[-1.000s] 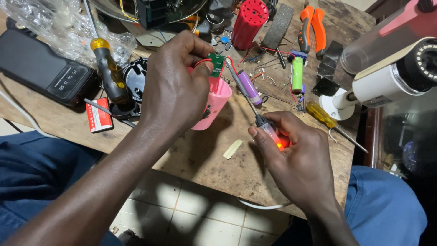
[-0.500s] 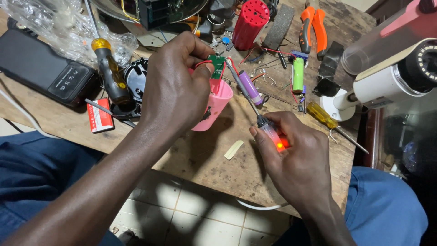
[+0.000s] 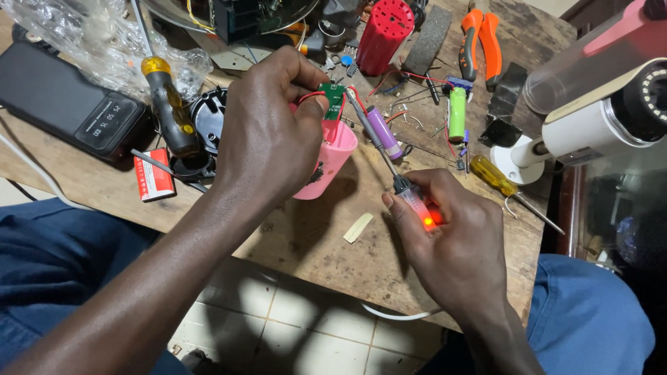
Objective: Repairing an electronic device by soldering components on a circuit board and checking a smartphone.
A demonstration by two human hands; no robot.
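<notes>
Scarred wooden workbench [image 3: 313,243] across the frame, tiled floor showing below its edge. Left hand [image 3: 267,132] at centre, clenched around a pink plastic cup-shaped housing [image 3: 326,167], thumb and fingertips pinching a small green circuit board [image 3: 333,102] with red wires at its top. Right hand [image 3: 455,243] at lower right, wrapped around a clear-handled soldering tool with a glowing red light [image 3: 417,208], its thin metal tip touching the board's right edge. Purple cylindrical battery cell [image 3: 383,133] just beside the shaft. Yellow-and-black screwdriver [image 3: 170,111] and black rectangular device [image 3: 69,104] at upper left. Red ribbed cylinder [image 3: 384,28], orange-handled pliers [image 3: 479,42] along the top. Green cylindrical cell [image 3: 456,114] right of centre. White camera on a round base [image 3: 590,125] at far right.
</notes>
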